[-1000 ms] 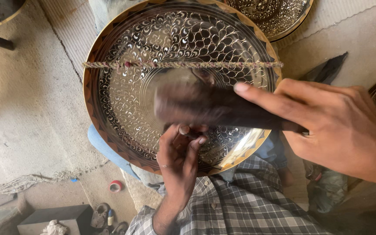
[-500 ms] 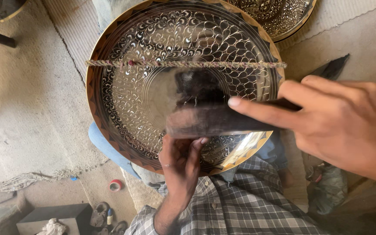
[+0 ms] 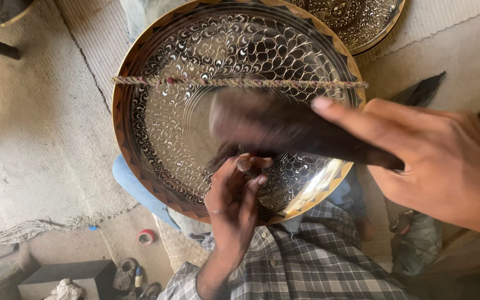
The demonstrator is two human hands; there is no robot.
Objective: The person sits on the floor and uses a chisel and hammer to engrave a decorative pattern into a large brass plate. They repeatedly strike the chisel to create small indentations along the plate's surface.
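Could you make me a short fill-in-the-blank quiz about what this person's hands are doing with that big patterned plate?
1. The right hand grips a dark, blurred ____ over the engraved metal plate.
2. A twisted ____ stretches straight across the plate's upper half.
3. The left hand rests its fingertips on the plate's ____ part, near the person's checked shirt.

Missing words: hammer; rope; lower

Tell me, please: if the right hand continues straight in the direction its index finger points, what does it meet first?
The right hand points left across the engraved brass tray, its index finger lying along a dark blurred tool. Going straight on, it would probably meet the tray's patterned surface first, just below the rope. Depth is unclear.
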